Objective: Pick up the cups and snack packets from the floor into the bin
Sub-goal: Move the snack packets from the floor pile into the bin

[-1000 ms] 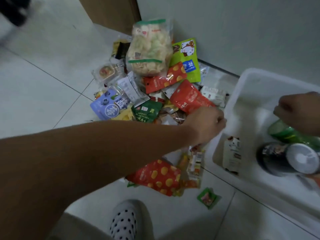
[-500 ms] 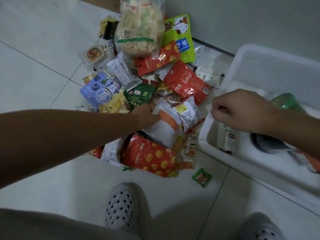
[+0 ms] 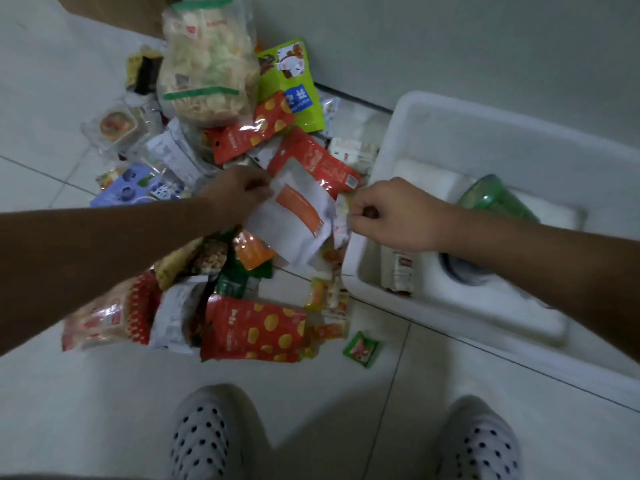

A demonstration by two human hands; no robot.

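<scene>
Left hand [image 3: 239, 192] pinching the white-and-orange pouch [image 3: 294, 220] by its top corner; right hand [image 3: 388, 213] closing fingers on a small packet [image 3: 341, 216]. Both probably light, crinkly, slippery; edge grips are suiting them.

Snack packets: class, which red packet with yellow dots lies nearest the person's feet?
The large red dotted packet at the pile's front edge; the other dotted one lies farther back, under the clear bag.

There is one view only, from the person's head, looking steeply down and a little forward at the white bin [image 3: 398, 133] (it sits right of centre, against the wall). It is close: both forearms reach in from the sides, and dotted slippers [image 3: 207, 434] show below the bin at the lower edge.
</scene>
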